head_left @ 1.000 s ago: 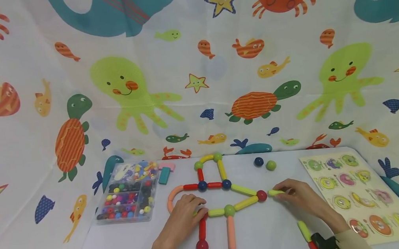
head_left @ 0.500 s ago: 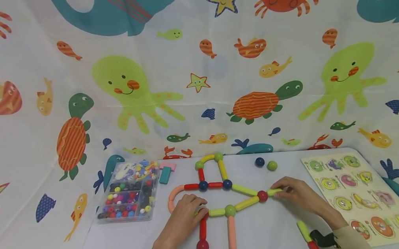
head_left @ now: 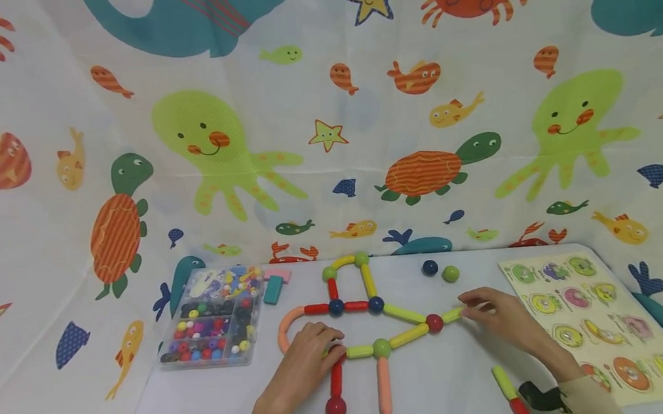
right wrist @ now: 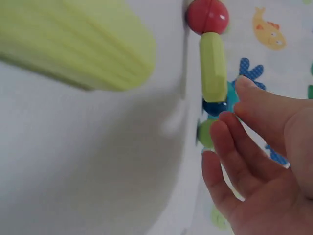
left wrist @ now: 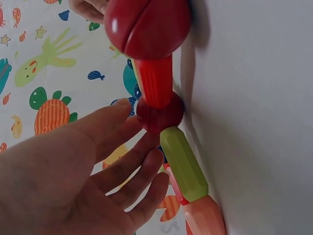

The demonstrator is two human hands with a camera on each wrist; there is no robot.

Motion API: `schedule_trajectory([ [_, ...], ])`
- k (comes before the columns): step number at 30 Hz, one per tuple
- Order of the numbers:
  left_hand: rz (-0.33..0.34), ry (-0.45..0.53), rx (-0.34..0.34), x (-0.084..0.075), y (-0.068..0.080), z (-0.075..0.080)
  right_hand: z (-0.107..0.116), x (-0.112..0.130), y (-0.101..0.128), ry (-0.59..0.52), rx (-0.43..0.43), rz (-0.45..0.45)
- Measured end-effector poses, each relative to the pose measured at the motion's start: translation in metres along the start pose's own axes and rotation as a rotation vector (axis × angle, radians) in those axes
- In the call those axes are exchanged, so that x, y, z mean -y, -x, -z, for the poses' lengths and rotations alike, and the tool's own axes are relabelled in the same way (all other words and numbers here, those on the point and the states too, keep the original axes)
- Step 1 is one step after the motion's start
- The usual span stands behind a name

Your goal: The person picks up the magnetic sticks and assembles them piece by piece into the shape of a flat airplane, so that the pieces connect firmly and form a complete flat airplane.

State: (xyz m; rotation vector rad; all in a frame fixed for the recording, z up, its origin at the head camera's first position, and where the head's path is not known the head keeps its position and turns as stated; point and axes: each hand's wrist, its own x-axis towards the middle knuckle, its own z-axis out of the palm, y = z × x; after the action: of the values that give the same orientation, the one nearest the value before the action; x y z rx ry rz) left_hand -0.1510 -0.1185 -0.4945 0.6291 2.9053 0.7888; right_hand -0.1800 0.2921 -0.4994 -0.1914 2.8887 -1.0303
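Magnetic rods and balls form a figure on the table. My left hand (head_left: pixel 307 354) rests at its left side, its fingers loosely extended beside a red ball (left wrist: pixel 161 115) and a green rod (left wrist: pixel 184 164); the thumb partly covers that ball in the head view. On the right, a short light-green rod (head_left: pixel 452 315) points outward from another red ball (head_left: pixel 434 323). My right hand (head_left: pixel 501 317) is at this rod's free end, thumb and fingers spread apart, with nothing gripped between them in the right wrist view.
A divided bead box (head_left: pixel 211 319) stands at the left, with a teal block (head_left: pixel 274 290) beside it. Behind the figure lie a navy ball (head_left: pixel 429 268) and a green ball (head_left: pixel 450 273). A fruit puzzle board (head_left: pixel 605 328) is at the right; green-red rods (head_left: pixel 512 395) lie nearer.
The light-green rod has moved left against the red ball and joined it. My right hand has loosened its pinch and drawn slightly back right. My left hand has stayed put.
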Motion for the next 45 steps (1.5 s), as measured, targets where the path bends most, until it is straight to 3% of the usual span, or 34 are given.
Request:
schedule_trajectory([
  [6,0.004,-0.001,0.010,-0.002,-0.001,0.001,0.014,0.002,0.026,0.036,-0.049,-0.073],
  [12,0.000,-0.002,0.006,-0.003,0.000,0.002,0.014,0.003,0.065,0.024,0.006,-0.258],
  [17,0.001,-0.012,0.004,-0.001,0.001,0.002,0.003,-0.002,0.091,0.015,0.065,-0.443],
  [21,0.007,-0.010,0.011,-0.001,0.001,0.003,-0.009,-0.004,0.107,0.024,0.113,-0.526],
  [27,0.009,0.004,0.018,-0.002,0.001,0.003,-0.020,-0.002,0.118,0.058,0.132,-0.560],
  [38,0.018,0.015,0.031,-0.004,0.002,0.004,-0.019,-0.005,0.126,0.115,0.162,-0.548],
  [45,0.005,0.021,0.011,-0.003,0.002,0.002,-0.019,-0.006,0.125,0.106,0.119,-0.531],
])
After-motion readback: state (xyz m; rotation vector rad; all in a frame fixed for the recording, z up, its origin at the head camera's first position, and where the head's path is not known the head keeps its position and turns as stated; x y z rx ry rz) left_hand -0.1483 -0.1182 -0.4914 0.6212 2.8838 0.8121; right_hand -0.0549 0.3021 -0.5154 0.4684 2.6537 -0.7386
